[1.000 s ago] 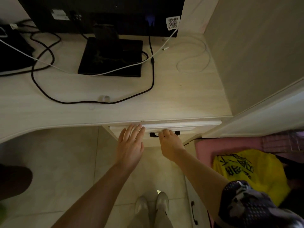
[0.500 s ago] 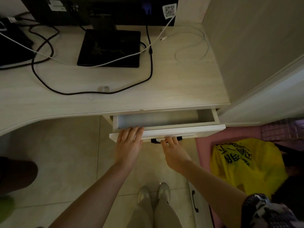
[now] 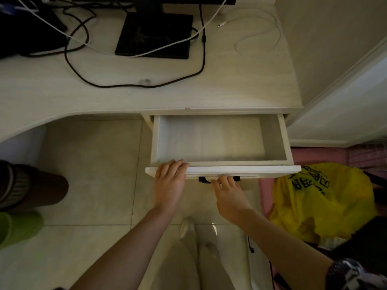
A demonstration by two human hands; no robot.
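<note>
White drawer [image 3: 240,170]: pulled well out from under the desk [image 3: 230,88], with nothing showing inside; its front hangs over the floor, just ahead of the person's legs.
Left hand [image 3: 169,183]: lies flat, fingers straight, over the top edge of the drawer front at its left end.
Right hand [image 3: 228,191]: fingers curl onto the dark handle [image 3: 202,180] under the middle of the front, holding it.
Overpull risk: the drawer looks near the end of its travel, so another tug could bring it off its runners. The front would probably drop, since the left hand only rests on it.
Pinch risk: the left fingertips reach over the rim. A quick push home could trap them against the desk edge.
Skew risk: weight pressed on the left end alone could twist the drawer and jam it.
Yellow bag [image 3: 320,201]: sits low beside the right corner, where a falling drawer might land.
</note>
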